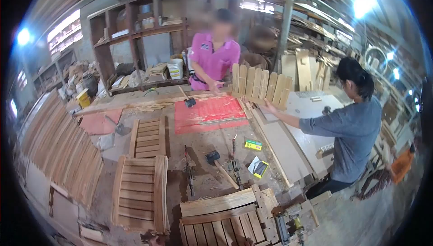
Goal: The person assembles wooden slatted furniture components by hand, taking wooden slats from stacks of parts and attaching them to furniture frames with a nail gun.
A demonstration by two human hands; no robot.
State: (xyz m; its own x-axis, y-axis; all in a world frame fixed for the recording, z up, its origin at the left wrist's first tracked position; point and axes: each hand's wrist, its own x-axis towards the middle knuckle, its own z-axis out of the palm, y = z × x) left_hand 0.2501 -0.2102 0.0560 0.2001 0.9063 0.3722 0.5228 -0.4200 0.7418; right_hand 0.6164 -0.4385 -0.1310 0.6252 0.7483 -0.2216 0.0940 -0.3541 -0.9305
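Only a small part of my left hand (157, 240) shows at the bottom edge, just below a stack of slatted wooden panels (139, 191). A sliver of my right hand (247, 242) appears at the same edge, by the slats of a wooden panel (216, 228) lying in front of me. The fingers of both hands are mostly cut off, so their grip is hidden. A loose wooden board (218, 203) lies along that panel's far side. Beyond it are a black-headed mallet (213, 157) and two bar clamps (234, 156).
Metal clamping hardware (283, 229) is at the lower right. A co-worker in grey (347, 129) holds a slatted panel (261, 84), facing a person in pink (216, 59). Stacked wood strips (63, 142) fill the left. A second mallet (190, 102) lies by a red sheet (198, 122).
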